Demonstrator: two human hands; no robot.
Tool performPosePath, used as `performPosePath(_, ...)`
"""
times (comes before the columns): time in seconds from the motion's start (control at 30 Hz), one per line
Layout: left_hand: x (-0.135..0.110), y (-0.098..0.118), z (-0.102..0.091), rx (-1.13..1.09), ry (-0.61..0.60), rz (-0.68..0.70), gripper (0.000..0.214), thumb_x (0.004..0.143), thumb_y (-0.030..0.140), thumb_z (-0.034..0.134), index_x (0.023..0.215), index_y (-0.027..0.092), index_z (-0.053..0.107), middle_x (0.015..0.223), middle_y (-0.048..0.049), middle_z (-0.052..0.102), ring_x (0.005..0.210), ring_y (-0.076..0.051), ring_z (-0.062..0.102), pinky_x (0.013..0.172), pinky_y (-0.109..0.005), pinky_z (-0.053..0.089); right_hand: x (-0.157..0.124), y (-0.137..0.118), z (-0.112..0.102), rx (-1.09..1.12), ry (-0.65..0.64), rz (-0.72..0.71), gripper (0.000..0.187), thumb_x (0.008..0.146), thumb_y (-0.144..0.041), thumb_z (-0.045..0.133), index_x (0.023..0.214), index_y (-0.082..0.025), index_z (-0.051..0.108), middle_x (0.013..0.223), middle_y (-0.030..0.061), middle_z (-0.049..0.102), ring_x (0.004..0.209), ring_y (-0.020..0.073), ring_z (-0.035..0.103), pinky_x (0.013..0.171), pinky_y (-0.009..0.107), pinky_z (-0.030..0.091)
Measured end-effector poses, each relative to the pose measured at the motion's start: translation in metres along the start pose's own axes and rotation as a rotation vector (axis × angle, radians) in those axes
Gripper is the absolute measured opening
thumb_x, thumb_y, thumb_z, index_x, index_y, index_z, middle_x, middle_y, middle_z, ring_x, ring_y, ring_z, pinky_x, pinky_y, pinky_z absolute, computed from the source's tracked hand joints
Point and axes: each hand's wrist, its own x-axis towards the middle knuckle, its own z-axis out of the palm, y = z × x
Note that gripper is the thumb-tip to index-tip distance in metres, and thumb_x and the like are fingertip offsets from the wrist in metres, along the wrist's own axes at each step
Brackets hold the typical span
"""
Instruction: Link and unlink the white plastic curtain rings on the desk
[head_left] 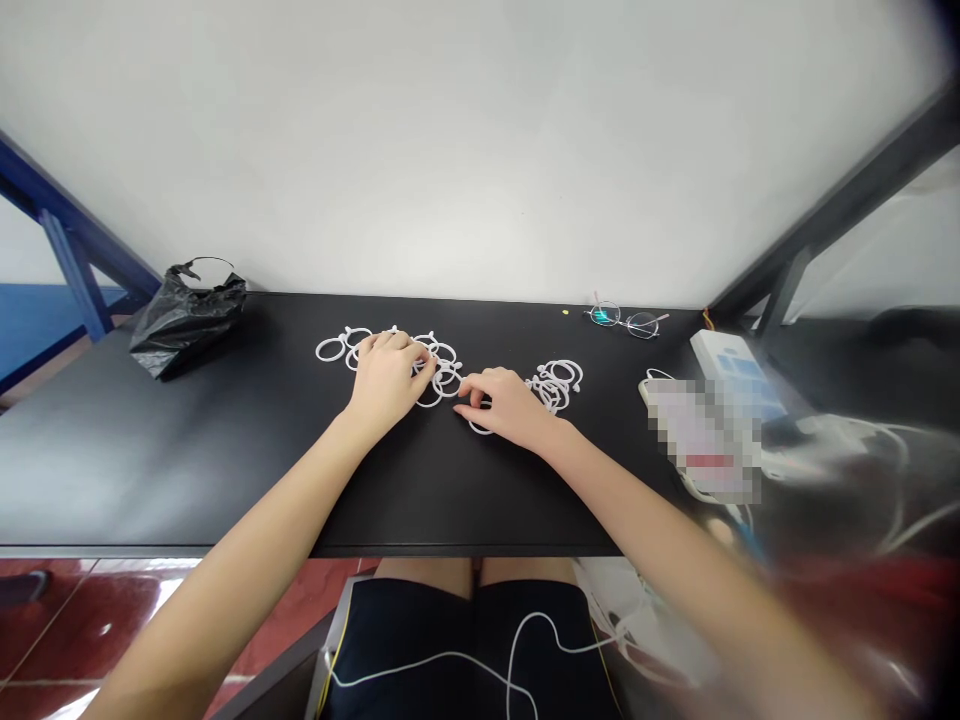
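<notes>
Several thin white rings with small knobs lie in a loose left pile (330, 349) on the black table. My left hand (390, 370) is over this pile and hides part of it. Its thumb and forefinger are pinched together at a white ring (424, 350). Just to the right, my right hand (506, 405) hovers low with thumb and forefinger apart, their tips near the pile's right end. One ring (482, 431) shows partly beneath that hand. Beyond its wrist sits a second cluster of white rings (559, 375), tangled together.
At the back left stands a black plastic bag (191, 315). Eyeglasses (624, 320) lie near the wall at back right. A white box (731, 360), a pixelated phone-like item (705, 440) and clear plastic wrapping (840, 460) occupy the right side. A white cable (450, 656) crosses my lap.
</notes>
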Motion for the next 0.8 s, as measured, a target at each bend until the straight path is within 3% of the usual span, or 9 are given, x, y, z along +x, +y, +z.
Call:
performPosePath(0.13,0.000,0.000,-0.001,0.006,-0.023,-0.019,0.021,0.091,0.030,0.053,0.080,0.019,0.067,0.085,-0.0071,0.067,0.092,-0.028,0.060,0.092,-0.044,0.037,0.000,0.000,-0.001,-0.006,0.012,0.024,0.011,0.080,-0.017,0.072,0.081,-0.019,0.062,0.066,-0.0029,0.066,0.069,0.0154,0.057,0.079,0.032,0.041)
performPosePath(0.3,0.000,0.001,-0.001,-0.012,-0.016,-0.017,0.017,0.090,0.030,0.055,0.083,0.020,0.068,0.089,-0.0072,0.065,0.093,-0.027,0.058,0.090,-0.044,0.038,0.000,-0.002,-0.005,-0.079,0.030,0.049,0.018,0.078,-0.029,0.077,0.083,-0.018,0.064,0.086,0.0036,0.069,0.081,0.0192,0.059,0.081,0.034,0.042)
performPosePath(0.4,0.000,0.001,-0.001,-0.031,0.001,-0.013,0.016,0.089,0.031,0.057,0.086,0.020,0.068,0.091,-0.0072,0.063,0.093,-0.027,0.057,0.089,-0.044,0.039,0.000,-0.004,-0.008,-0.105,0.028,0.108,0.015,0.079,-0.025,0.075,0.088,-0.018,0.066,0.092,0.0055,0.068,0.085,0.0202,0.057,0.081,0.034,0.044)
performPosePath(0.5,-0.001,0.002,0.000,-0.072,0.014,-0.009,0.014,0.088,0.031,0.058,0.087,0.020,0.067,0.090,-0.0064,0.062,0.093,-0.026,0.057,0.090,-0.043,0.039,0.000,-0.004,-0.009,-0.087,0.046,0.179,0.006,0.080,-0.018,0.070,0.082,-0.018,0.065,0.088,0.0050,0.068,0.085,0.0200,0.056,0.078,0.032,0.045)
performPosePath(0.6,0.000,0.004,0.000,-0.147,0.026,0.006,0.012,0.089,0.029,0.059,0.087,0.020,0.067,0.089,-0.0052,0.062,0.093,-0.024,0.058,0.093,-0.043,0.038,0.000,-0.004,-0.008,-0.052,0.077,0.238,0.009,0.079,-0.014,0.068,0.075,-0.019,0.062,0.078,0.0032,0.068,0.086,0.0210,0.056,0.075,0.032,0.045)
performPosePath(0.8,0.000,0.011,-0.002,-0.273,0.018,0.117,0.018,0.089,0.029,0.059,0.103,0.020,0.065,0.096,-0.0062,0.065,0.096,-0.024,0.058,0.095,-0.043,0.039,0.001,-0.004,-0.006,-0.007,0.296,0.266,0.011,0.080,-0.013,0.066,0.075,-0.022,0.063,0.073,0.0010,0.070,0.087,0.0220,0.059,0.079,0.036,0.048)
